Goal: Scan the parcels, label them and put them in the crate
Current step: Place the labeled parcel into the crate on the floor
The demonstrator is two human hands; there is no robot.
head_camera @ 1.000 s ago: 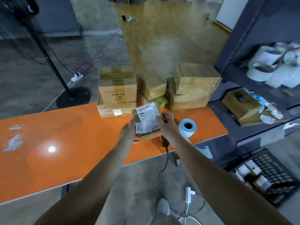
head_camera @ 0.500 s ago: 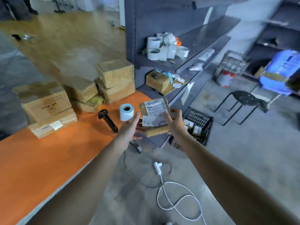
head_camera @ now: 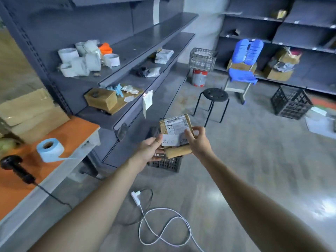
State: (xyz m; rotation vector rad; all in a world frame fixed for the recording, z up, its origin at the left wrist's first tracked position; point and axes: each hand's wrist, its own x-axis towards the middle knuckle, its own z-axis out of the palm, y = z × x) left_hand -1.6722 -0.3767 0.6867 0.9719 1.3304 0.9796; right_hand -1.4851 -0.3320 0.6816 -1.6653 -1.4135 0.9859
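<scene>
Item: parcel (head_camera: 179, 151), brown cardboard, flat. It carries a printed shipping label (head_camera: 177, 124) on its upper face and a smaller white label (head_camera: 170, 140) near its lower left edge. It is held in the air in both hands, tilted towards the viewer, above the floor and clear of the table.

Left hand (head_camera: 148, 151): grasps the parcel's lower left edge, fingers curled beneath and thumb by the small label.
Right hand (head_camera: 199, 140): grasps the right edge, thumb laid over the shipping label.

Crate (head_camera: 168, 163): black lattice plastic, on the floor at the foot of the shelving, directly under the parcel and partly hidden by it. Its contents cannot be seen.

Table (head_camera: 76, 128): orange top, at left. It bears:
- a blue label roll (head_camera: 49, 150), with a strip trailing off it
- a black scanner (head_camera: 16, 170) with its cord hanging over the edge
- stacked cardboard boxes (head_camera: 29, 110) at the far end

Shelving (head_camera: 145, 42): grey metal, holding white tape rolls (head_camera: 81, 59) and, one level lower, a cardboard box (head_camera: 101, 99).

Floor: a white cable (head_camera: 160, 224) in loops near the person; a black stool (head_camera: 214, 95), a blue chair (head_camera: 243, 70) and a second black crate (head_camera: 291, 104) farther off.
</scene>
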